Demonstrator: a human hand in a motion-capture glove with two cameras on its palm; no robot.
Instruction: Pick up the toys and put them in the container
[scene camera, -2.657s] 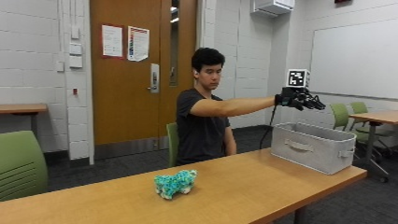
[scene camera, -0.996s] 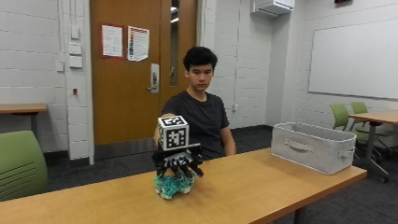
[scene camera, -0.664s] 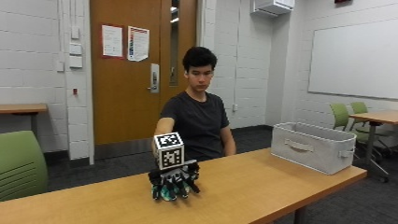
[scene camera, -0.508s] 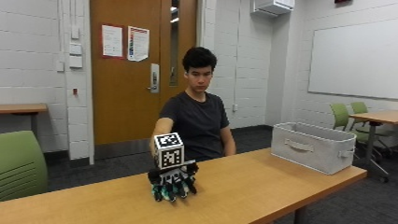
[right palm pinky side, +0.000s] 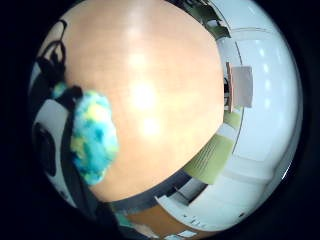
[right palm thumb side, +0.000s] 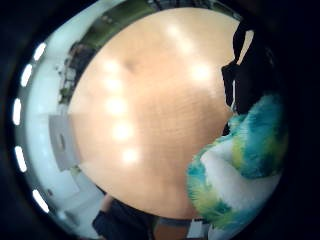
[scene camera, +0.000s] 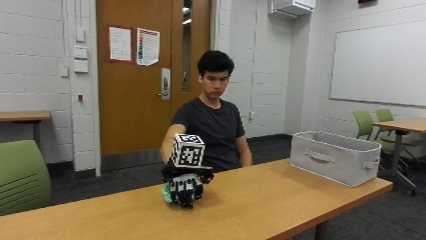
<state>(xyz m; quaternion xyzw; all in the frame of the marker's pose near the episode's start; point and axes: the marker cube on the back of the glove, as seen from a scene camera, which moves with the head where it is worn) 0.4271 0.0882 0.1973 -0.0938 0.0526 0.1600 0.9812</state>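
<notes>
Gloved right hand (scene camera: 184, 186) curled down over the teal-and-yellow plush toy (scene camera: 168, 193), grasping it on the desk (scene camera: 279, 200) near the far edge. Pick-up step. Next: lifting, then carrying to the grey fabric container (scene camera: 336, 156) at the desk's far right corner.

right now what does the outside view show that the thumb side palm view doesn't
Only the outside view shows the gloved right hand from outside, fingers curled over the toy, plus the grey container at the table's far end and the seated person. Only the thumb side palm view shows the toy's teal, yellow and white fur up close against the palm. Both show the toy and the table.
</notes>
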